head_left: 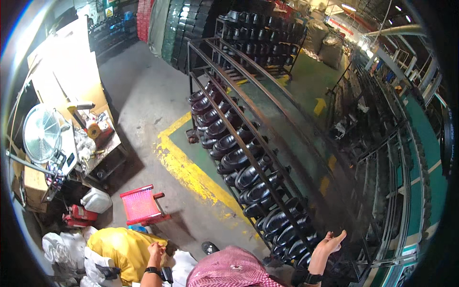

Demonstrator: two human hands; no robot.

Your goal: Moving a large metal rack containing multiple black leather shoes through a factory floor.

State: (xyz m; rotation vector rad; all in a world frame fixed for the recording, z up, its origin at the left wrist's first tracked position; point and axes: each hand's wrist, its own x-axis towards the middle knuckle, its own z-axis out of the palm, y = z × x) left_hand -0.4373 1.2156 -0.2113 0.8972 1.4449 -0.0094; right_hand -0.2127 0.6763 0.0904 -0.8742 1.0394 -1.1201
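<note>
My left hand (156,248) is in front of a yellow sack or cloth bundle (117,251) at the lower left. Its fingers are curled in and nothing shows in them. At the lower right my right hand (329,244) is held out beside the near end of a metal shoe rack (260,165). The fingers of that hand stretch to the right, with nothing held. Rows of black shoes (258,191) fill the rack's left side. I wear dark bands on both wrists and a red-and-white checked garment (229,268).
A red stool (141,206) stands ahead on the left, by a white jug (97,200). Farther left are a cluttered workbench (103,153) and a fan (42,133). Yellow floor lines (186,174) edge the rack. Machinery rails (401,191) run along the right.
</note>
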